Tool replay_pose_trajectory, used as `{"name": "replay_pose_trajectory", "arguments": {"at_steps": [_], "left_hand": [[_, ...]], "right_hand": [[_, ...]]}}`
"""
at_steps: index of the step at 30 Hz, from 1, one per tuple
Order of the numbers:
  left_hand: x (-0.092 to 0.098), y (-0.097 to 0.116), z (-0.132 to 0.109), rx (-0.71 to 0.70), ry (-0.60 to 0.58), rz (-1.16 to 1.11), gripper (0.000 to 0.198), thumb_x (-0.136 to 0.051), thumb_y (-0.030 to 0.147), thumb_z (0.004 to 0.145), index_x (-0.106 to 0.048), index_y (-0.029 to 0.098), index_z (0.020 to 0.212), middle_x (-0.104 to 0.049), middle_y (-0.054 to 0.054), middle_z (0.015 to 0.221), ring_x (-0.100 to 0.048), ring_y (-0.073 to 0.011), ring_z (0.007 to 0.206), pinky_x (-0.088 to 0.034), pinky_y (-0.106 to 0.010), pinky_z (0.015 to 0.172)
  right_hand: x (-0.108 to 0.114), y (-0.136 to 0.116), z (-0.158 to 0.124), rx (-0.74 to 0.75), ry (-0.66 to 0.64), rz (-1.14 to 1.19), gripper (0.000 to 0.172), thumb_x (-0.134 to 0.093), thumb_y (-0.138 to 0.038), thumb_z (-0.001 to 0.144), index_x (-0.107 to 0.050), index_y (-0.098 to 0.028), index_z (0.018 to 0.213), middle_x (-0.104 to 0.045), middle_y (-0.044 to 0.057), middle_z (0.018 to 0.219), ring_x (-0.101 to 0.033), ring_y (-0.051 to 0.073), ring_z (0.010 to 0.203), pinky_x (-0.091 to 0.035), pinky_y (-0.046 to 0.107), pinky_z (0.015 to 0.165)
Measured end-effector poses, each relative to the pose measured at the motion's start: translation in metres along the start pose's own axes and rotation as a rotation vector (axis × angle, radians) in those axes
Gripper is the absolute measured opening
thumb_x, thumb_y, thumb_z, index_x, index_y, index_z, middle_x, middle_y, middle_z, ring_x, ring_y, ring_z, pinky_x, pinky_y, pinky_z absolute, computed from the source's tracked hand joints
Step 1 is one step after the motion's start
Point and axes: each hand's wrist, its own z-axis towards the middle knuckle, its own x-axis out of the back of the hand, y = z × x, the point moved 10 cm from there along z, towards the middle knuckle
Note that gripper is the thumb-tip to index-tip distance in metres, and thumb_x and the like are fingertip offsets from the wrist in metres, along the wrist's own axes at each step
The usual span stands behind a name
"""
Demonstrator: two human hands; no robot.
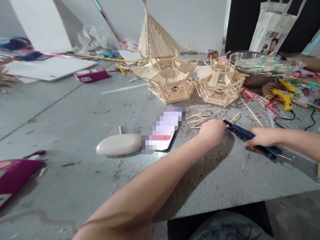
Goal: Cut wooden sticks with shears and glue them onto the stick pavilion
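The right hand (263,136) is grasping a blue hand tool (242,133), its fingers wrapping around the handles, and the tool's black tip is pointing toward the left hand (212,130). The left hand is resting low over the grey table (225,176) right beside that tip, its back facing me; its fingers are curling out of sight, so I cannot tell whether they are gripping anything. A thin stick (235,117) is showing just past the tool's tip, on the far side from the left knuckles. Short loose sticks (198,120) are lying in a small heap just beyond and left of the left fingers. A phone (165,131) is lying farther left of them, with a pale oval case (118,145) sitting next to it. Beyond the left fingers, two stick structures are standing side by side: a roofed one (172,85) and a lower, open-topped one (218,88) (rather delicate-looking, both). Beyond the right fingers, a yellow glue gun (285,98) is lying amid clutter, and behind it a metal bowl (255,78) is holding plastic-wrapped sticks (262,65).
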Motion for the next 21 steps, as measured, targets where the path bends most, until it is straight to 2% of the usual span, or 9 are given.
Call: {"name": "replay_pose_trajectory", "arguments": {"at_steps": [3,7,11,16,21], "left_hand": [[0.001,-0.002,0.000,0.026,0.007,0.008,0.027,-0.041,0.021,0.079,-0.068,0.014,0.078,-0.066,-0.016,0.075,-0.063,-0.0268,0.074,-0.047,-0.034,0.061],[0.001,-0.001,-0.001,0.035,-0.019,0.016,0.028,-0.041,0.021,0.079,-0.067,0.012,0.082,-0.066,-0.017,0.079,-0.063,-0.0280,0.077,-0.048,-0.036,0.063],[0.003,0.000,-0.003,0.052,-0.060,0.049,0.028,-0.040,0.021,0.079,-0.067,0.013,0.084,-0.066,-0.015,0.079,-0.064,-0.0270,0.081,-0.049,-0.036,0.067],[0.005,0.002,-0.006,0.065,-0.096,0.068,0.030,-0.039,0.020,0.080,-0.067,0.013,0.087,-0.067,-0.015,0.082,-0.064,-0.0274,0.085,-0.050,-0.037,0.070],[0.005,0.003,-0.006,0.062,-0.105,0.059,0.030,-0.039,0.019,0.079,-0.066,0.011,0.088,-0.067,-0.016,0.084,-0.064,-0.0282,0.085,-0.050,-0.038,0.070]], "right_hand": [[0.003,0.003,0.000,-0.065,0.066,-0.011,0.017,-0.051,-0.022,0.071,-0.043,-0.019,0.057,-0.050,-0.002,0.047,-0.046,0.009,0.036,-0.035,0.022,0.036],[0.013,0.002,0.002,-0.076,0.202,-0.085,0.022,-0.053,-0.033,0.071,-0.044,-0.019,0.055,-0.051,0.000,0.046,-0.046,0.011,0.035,-0.036,0.024,0.036],[0.014,0.004,0.006,-0.120,0.196,-0.239,0.036,-0.048,-0.048,0.073,-0.046,-0.018,0.054,-0.055,0.003,0.047,-0.050,0.013,0.036,-0.039,0.026,0.040],[0.015,0.004,0.008,-0.131,0.232,-0.304,0.060,-0.028,-0.071,0.072,-0.047,-0.018,0.052,-0.056,0.006,0.047,-0.052,0.014,0.036,-0.041,0.027,0.041],[0.017,0.005,0.011,-0.104,0.280,-0.307,0.062,-0.028,-0.073,0.071,-0.053,-0.016,0.067,-0.058,0.006,0.048,-0.052,0.015,0.035,-0.039,0.027,0.038]]}}
